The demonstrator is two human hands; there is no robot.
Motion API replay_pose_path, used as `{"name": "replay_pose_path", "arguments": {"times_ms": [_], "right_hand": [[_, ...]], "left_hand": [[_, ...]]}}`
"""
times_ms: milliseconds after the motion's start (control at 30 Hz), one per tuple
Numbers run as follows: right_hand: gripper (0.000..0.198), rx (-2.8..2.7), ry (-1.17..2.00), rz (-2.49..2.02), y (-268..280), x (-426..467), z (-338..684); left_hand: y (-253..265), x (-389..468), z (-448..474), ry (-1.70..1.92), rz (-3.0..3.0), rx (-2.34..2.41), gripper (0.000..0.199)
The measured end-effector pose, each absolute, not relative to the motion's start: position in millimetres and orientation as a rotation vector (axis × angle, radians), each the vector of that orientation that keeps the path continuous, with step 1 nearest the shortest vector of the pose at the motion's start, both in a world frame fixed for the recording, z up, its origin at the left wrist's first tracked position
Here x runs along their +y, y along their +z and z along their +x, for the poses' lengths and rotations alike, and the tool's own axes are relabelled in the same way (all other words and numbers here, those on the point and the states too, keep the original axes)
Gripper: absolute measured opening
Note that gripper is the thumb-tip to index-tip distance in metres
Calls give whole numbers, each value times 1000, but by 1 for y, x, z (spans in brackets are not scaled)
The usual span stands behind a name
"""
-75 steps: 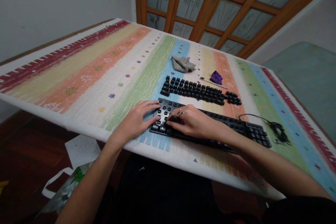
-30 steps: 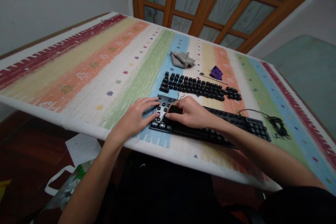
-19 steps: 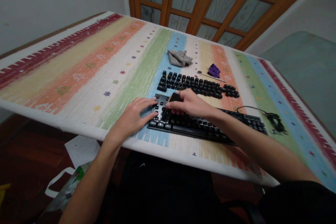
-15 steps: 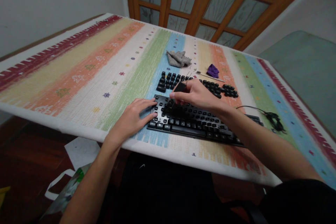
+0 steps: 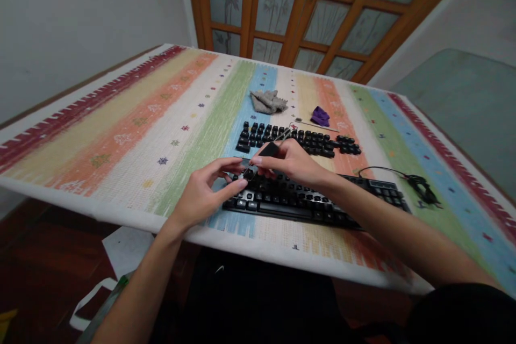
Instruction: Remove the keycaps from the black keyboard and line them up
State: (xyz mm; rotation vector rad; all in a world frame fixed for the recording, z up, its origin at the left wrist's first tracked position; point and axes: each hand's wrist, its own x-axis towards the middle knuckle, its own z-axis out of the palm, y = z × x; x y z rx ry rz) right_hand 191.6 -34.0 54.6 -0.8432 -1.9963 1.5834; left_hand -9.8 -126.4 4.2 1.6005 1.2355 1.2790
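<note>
A black keyboard (image 5: pixel 298 213) lies near the table's front edge, with many keycaps off its upper rows and the bottom row of keys in place. My right hand (image 5: pixel 288 161) is closed around the black handle of a wire keycap puller (image 5: pixel 269 150), tilted over the keyboard's left end. Thin wires stick out from the handle's upper end; the lower wires reach down to a dark keycap (image 5: pixel 249 174). My left hand (image 5: pixel 209 188) is beside that keycap, thumb and fingers apart around it. Whether the fingertips touch it I cannot tell.
Loose black keycaps (image 5: pixel 318 142) lie in rows behind the keyboard. Farther back are a grey cloth (image 5: pixel 268 102), a purple cloth (image 5: pixel 320 116) and a thin brush (image 5: pixel 318 126). A coiled black cable (image 5: pixel 421 189) lies at right on the striped tablecloth (image 5: pixel 121 172).
My left hand has come off the keyboard's left edge and moved to the puller's lower end. My right hand has brought the puller leftward and tilted it. The view has shifted slightly.
</note>
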Motion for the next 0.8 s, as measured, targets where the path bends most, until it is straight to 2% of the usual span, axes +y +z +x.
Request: {"name": "replay_pose_path", "arguments": {"times_ms": [200,467,800], "right_hand": [[37,-1981,1557,-708,54,-39,197],[26,-2161,1149,-473,54,-48,208],[18,-2199,647,-318,52,-57,221]], "left_hand": [[13,-123,7,1345,1469,1167,25],[16,-119,20,1360,1566,1167,15],[21,-121,39,1432,1727,1247,27]]}}
